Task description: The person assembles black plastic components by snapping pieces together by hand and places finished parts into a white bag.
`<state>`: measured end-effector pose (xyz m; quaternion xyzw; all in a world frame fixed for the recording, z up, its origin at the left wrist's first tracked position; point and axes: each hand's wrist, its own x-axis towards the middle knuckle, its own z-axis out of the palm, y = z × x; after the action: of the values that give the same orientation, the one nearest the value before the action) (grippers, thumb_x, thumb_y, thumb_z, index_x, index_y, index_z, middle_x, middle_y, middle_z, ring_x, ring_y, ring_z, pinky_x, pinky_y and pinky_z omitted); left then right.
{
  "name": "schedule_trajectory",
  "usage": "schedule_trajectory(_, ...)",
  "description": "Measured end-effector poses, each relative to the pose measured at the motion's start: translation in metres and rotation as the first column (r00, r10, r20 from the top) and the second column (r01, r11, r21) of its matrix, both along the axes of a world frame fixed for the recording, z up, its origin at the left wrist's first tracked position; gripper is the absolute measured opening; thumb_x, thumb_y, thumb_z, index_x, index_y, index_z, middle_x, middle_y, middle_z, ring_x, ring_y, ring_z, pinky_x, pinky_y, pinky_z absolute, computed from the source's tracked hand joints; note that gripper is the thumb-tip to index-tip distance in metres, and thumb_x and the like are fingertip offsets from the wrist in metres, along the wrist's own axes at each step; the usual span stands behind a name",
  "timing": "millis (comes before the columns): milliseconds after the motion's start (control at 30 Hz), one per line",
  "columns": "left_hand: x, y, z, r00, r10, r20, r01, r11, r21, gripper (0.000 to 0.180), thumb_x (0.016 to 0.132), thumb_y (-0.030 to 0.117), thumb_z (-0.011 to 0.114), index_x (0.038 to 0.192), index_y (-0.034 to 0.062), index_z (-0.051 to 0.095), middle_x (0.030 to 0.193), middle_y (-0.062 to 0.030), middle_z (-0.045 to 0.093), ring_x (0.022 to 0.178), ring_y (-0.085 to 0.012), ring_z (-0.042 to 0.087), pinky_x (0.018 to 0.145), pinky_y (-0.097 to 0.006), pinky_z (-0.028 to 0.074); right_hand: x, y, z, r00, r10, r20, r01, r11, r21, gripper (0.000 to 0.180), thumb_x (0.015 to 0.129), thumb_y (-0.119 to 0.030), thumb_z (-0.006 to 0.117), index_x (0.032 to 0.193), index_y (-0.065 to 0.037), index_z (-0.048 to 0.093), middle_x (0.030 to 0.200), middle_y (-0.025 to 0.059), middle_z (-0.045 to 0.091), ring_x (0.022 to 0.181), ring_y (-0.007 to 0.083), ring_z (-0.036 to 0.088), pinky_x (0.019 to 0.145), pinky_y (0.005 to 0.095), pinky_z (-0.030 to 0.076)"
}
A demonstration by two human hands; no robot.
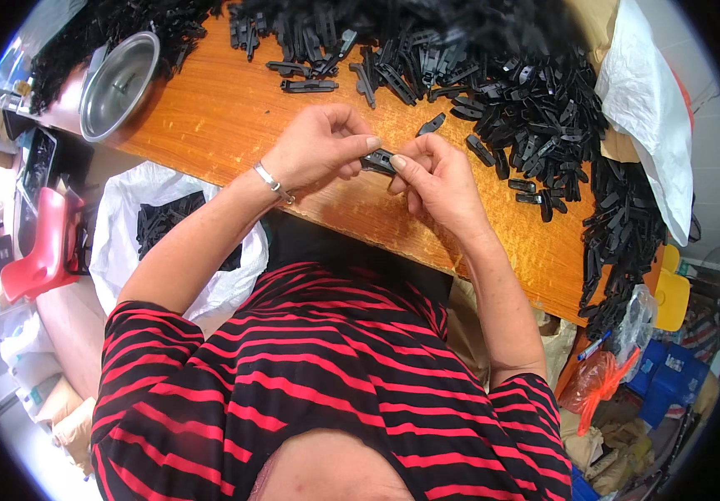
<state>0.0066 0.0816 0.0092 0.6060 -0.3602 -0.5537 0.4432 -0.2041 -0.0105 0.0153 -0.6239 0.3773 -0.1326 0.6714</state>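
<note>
Over the table's near edge, my left hand (320,149) and my right hand (443,182) hold a small, narrow black plastic part (378,161) between them. My left thumb and fingers pinch one end; the right thumb presses on the other. It looks like the loose black clip-shaped parts (535,125) heaped on the table, though its exact kind is hard to make out. A metal bracelet (269,179) sits on my left wrist. One loose black part (432,124) lies just beyond my right hand.
The orange-brown wooden table (234,108) carries black heaps along its far and right sides. A round metal dish (118,88) stands at the left. Below it, a white sack (118,234) holds more black parts. A red plastic chair (47,246) is farther left; plastic bags (602,384) hang at the right.
</note>
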Motion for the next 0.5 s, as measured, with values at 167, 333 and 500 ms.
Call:
schedule_trajectory(167,-0.007,0.003,-0.004,0.998,0.068,0.015,-0.068,0.998,-0.013,0.028,0.097,0.023,0.080,0.098,-0.0013,0.065,0.076,-0.0057,0.070,0.063,-0.0093,0.066,0.054,-0.024,0.052,-0.001,-0.006,-0.004,0.997,0.018,-0.072,-0.024,0.996,-0.087,0.022,0.101,-0.016,0.074,0.095,-0.001,0.059,0.071,0.0085,0.070,0.046,0.0107,0.058,0.041,0.0265,0.042)
schedule_trajectory(333,-0.006,0.002,-0.008,0.995,0.055,0.088,-0.059,0.997,0.045,0.029,0.092,0.022,0.083,0.094,-0.0010,0.065,0.071,-0.0070,0.069,0.061,-0.0100,0.065,0.052,-0.025,0.049,0.007,-0.012,0.003,0.978,0.065,-0.197,-0.082,0.993,-0.082,0.023,0.099,-0.016,0.076,0.094,0.000,0.061,0.068,0.0081,0.069,0.046,0.0109,0.058,0.042,0.0267,0.044)
schedule_trajectory(500,-0.011,0.002,-0.021,0.957,0.066,0.281,-0.073,0.997,0.014,0.026,0.092,0.019,0.083,0.088,0.0017,0.064,0.071,-0.0048,0.068,0.059,-0.0101,0.063,0.052,-0.027,0.048,0.010,-0.017,-0.015,0.950,0.051,-0.309,-0.109,0.978,-0.176,0.029,0.092,-0.022,0.083,0.088,-0.001,0.063,0.069,0.0111,0.070,0.056,0.0189,0.065,0.051,0.0364,0.050)
